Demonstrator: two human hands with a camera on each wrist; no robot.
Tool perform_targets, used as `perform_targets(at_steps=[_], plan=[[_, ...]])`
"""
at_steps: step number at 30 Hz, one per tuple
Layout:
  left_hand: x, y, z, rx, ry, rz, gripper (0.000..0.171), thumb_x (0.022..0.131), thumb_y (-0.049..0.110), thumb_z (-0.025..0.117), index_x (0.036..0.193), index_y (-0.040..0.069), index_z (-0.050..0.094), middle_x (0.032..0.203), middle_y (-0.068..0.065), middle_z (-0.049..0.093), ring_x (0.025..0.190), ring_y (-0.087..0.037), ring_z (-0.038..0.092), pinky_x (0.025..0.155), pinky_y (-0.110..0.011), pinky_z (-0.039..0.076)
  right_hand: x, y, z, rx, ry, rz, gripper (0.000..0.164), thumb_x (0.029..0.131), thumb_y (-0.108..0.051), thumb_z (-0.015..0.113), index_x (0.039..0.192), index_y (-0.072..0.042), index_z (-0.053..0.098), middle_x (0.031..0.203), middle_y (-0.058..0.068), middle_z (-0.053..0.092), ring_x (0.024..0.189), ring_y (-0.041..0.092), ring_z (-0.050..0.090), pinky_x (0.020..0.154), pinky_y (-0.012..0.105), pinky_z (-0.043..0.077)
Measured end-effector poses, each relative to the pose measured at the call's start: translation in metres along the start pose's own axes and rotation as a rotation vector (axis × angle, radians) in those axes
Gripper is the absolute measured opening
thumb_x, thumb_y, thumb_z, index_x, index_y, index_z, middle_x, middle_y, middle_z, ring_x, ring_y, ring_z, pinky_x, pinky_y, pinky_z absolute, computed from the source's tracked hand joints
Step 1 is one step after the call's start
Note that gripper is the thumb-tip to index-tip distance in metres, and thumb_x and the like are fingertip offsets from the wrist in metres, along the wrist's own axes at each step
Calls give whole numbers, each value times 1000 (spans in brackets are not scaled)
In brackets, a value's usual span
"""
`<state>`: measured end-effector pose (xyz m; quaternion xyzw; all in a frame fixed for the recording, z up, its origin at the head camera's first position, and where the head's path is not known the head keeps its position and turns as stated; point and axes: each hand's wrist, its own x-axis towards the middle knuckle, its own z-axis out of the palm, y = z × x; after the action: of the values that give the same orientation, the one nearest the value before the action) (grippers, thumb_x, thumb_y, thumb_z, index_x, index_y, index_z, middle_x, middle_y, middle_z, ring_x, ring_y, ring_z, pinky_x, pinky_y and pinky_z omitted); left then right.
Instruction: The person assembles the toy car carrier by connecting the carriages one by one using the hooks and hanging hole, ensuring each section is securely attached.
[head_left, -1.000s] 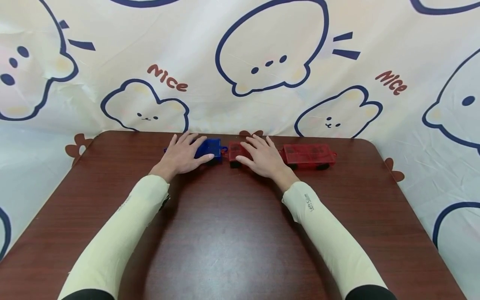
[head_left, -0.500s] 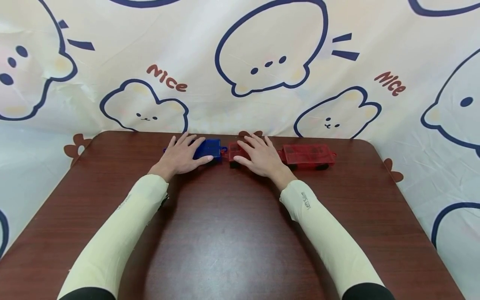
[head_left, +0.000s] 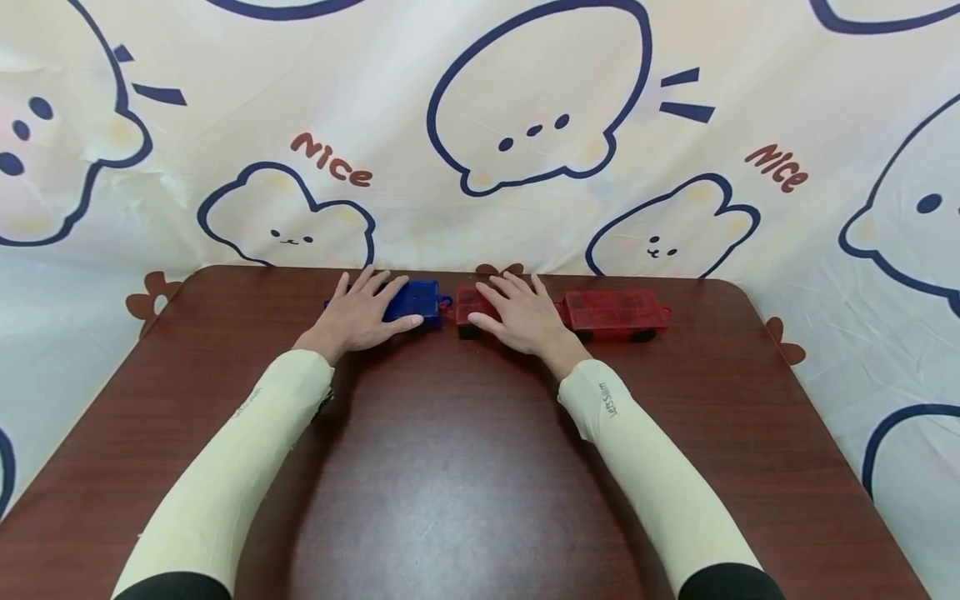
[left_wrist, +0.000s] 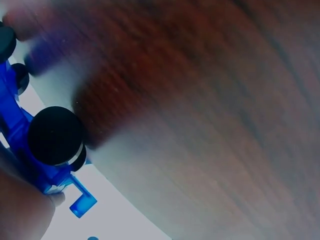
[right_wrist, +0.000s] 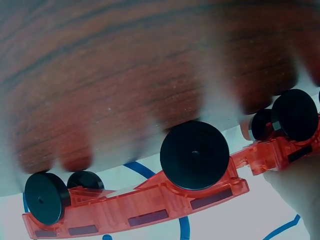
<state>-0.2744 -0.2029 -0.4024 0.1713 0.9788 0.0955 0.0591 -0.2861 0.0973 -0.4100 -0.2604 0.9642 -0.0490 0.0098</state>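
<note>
A row of translucent toy train cars with black wheels stands along the table's far edge. In the head view my left hand [head_left: 356, 315] rests over the blue car [head_left: 420, 302], fingers spread, thumb along its near side. My right hand [head_left: 522, 318] lies over the middle, red car [head_left: 468, 305], fingers stretched across it and hiding much of it. A second red car [head_left: 618, 313] sits just to the right. The small coupling hooks [head_left: 446, 302] of the blue and middle cars overlap. In the left wrist view, a blue hook [left_wrist: 83, 204] sticks out from the blue car's end.
The brown wooden table [head_left: 450, 467] extends toward the person under both pale-sleeved forearms. Directly behind the cars hangs a white cloth [head_left: 420, 225] printed with cartoon outlines, enclosing the table's back and sides.
The head view has shifted very slightly. Both hands stay on the same cars, and the row looks unchanged.
</note>
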Motion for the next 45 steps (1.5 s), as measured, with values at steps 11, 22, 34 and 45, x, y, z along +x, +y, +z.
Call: perform_targets(at_steps=[11, 22, 34, 45], plan=[[0, -2, 2, 20, 5, 13, 100, 92, 81, 35, 163, 13, 21, 166, -19, 18, 154, -41, 3, 118, -64, -6, -1, 3, 3, -58, 0, -9, 73, 103, -68, 23, 163, -28, 24, 167, 4, 24, 154, 27, 16, 122, 57, 5], [-5, -9, 1, 37, 12, 12, 96, 95, 78, 34, 163, 11, 21, 166, -21, 18, 154, -41, 4, 118, -65, -4, 2, 1, 4, -94, -25, -7, 74, 102, -69, 18, 164, -29, 18, 169, 2, 18, 155, 26, 13, 122, 57, 3], [-13, -23, 3, -56, 41, -2, 95, 96, 76, 35, 163, 10, 19, 167, -20, 14, 154, -40, 5, 118, -65, -4, 3, 0, 6, -99, -26, -14, 74, 102, -69, 18, 164, -28, 19, 169, 2, 19, 154, 26, 14, 122, 56, 4], [-15, -27, 2, -100, 55, 2, 94, 97, 74, 36, 163, 10, 19, 167, -20, 14, 154, -40, 4, 118, -64, -4, 4, 1, 6, -86, -44, 26, 76, 101, -71, 14, 164, -29, 15, 169, 1, 17, 155, 26, 13, 122, 57, 4]])
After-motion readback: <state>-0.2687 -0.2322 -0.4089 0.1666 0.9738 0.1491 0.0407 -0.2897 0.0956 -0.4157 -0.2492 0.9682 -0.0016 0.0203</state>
